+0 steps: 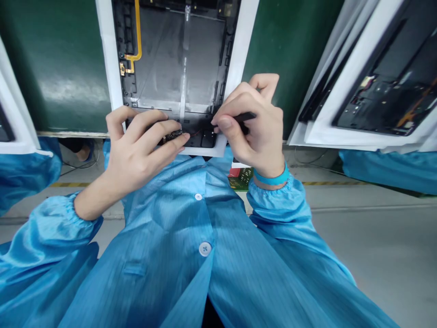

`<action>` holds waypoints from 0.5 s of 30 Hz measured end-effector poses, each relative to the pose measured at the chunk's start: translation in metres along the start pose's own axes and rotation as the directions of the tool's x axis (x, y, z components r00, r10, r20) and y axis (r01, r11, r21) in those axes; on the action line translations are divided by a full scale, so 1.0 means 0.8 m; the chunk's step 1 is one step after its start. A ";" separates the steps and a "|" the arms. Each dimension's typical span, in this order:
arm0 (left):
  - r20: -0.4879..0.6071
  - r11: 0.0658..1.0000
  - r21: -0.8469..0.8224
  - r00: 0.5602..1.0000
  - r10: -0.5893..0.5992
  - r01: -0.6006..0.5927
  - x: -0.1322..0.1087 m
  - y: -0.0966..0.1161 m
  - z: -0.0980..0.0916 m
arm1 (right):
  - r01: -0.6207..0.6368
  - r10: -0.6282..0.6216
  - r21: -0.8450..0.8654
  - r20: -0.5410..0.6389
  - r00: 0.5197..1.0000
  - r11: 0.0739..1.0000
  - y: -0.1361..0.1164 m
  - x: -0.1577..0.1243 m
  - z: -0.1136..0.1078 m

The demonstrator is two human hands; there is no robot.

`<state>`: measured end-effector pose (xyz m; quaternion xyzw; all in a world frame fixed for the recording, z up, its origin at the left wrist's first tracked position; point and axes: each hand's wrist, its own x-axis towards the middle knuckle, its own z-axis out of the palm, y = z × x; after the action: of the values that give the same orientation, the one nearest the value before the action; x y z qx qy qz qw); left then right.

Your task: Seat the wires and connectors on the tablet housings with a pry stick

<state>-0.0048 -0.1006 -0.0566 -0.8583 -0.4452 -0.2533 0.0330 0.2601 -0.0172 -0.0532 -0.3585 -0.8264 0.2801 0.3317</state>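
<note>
A black tablet housing (160, 54) lies in front of me, with a yellow flex cable (138, 32) along its left side and a pale strip (184, 59) down its middle. Over its near left corner, my left hand (136, 146) bends its fingers round a small circuit board (173, 134), which they partly cover. My right hand (257, 123) pinches a slim black tool (248, 116) at the near right corner; its working tip is hidden by the fingers. Close to that tip sits a small black part (208, 136), and a thin reddish wire (196, 134) runs toward the left hand.
White sheeting (247, 32) lies under the housing on a green worktop (64, 68). Another housing (385, 86) rests on stacked white sheets (317, 132) at right. White sheeting (15, 105) also lies at far left. Below the table edge shows a green circuit board (244, 180).
</note>
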 end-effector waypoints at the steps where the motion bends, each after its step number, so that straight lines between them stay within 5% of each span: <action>1: 0.014 1.000 -0.001 1.000 -0.010 0.010 0.000 0.000 -0.001 | 0.010 -0.010 -0.001 -0.007 1.000 1.000 0.000 0.000 0.001; 15: 0.069 0.991 -0.107 0.995 -0.072 0.079 -0.001 0.000 -0.006 | 0.137 -0.135 -0.124 0.025 0.990 0.983 0.003 0.002 -0.002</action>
<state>-0.0068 -0.1023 -0.0527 -0.8491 -0.4636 -0.2502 -0.0382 0.2614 -0.0141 -0.0532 -0.3189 -0.8678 0.2072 0.3199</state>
